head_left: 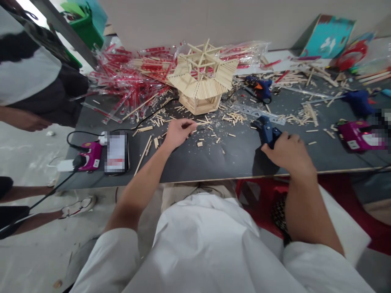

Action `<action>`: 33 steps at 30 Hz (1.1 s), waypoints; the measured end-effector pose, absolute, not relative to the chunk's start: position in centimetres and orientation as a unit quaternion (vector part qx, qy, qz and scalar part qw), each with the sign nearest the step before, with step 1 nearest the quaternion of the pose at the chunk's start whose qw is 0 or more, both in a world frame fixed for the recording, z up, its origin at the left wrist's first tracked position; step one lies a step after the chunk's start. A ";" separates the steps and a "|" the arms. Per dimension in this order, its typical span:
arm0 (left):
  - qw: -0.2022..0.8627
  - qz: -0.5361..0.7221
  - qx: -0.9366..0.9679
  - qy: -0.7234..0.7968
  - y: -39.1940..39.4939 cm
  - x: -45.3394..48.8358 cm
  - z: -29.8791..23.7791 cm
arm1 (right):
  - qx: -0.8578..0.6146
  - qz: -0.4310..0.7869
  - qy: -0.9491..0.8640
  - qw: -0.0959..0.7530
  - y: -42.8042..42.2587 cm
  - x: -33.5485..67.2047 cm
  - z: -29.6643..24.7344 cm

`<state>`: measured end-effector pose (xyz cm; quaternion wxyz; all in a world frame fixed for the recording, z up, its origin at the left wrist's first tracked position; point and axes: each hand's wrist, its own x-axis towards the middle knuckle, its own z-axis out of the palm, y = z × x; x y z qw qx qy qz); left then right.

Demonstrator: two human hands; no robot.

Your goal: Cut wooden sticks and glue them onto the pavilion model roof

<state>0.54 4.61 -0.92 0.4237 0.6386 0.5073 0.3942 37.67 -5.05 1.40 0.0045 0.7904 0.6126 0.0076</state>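
Currently: right fingers (282, 140) clamped on blue glue gun (266, 132); left fingers (187, 127) pinched together near loose sticks (233, 118). Stick pavilion (200, 87) near table's (214, 162) far edge: base, lower roof clad; upper ribs bare.

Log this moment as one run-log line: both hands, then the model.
left hand: over craft-stick scraps | right hand: gripping blue hot glue gun | nearby: craft-stick pavilion
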 end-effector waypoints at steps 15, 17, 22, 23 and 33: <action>0.355 0.475 0.633 0.498 4.5 0.8 -1.2 | 0.616 -0.590 0.462 -0.242 -5.1 28.7 5.2; 0.343 0.488 0.627 0.501 4.4 0.7 -0.9 | 0.594 -0.619 0.446 -0.254 -4.9 26.6 4.9; 0.319 0.488 0.640 0.500 4.3 0.6 -0.3 | 0.566 -0.623 0.464 -0.276 -4.3 24.1 4.1; 0.315 0.486 0.645 0.498 4.2 0.7 -0.2 | 0.564 -0.618 0.473 -0.277 -4.2 23.9 4.0; 0.302 0.467 0.677 0.483 3.6 1.1 -0.3 | 0.568 -0.528 0.577 -0.255 -3.9 21.5 5.1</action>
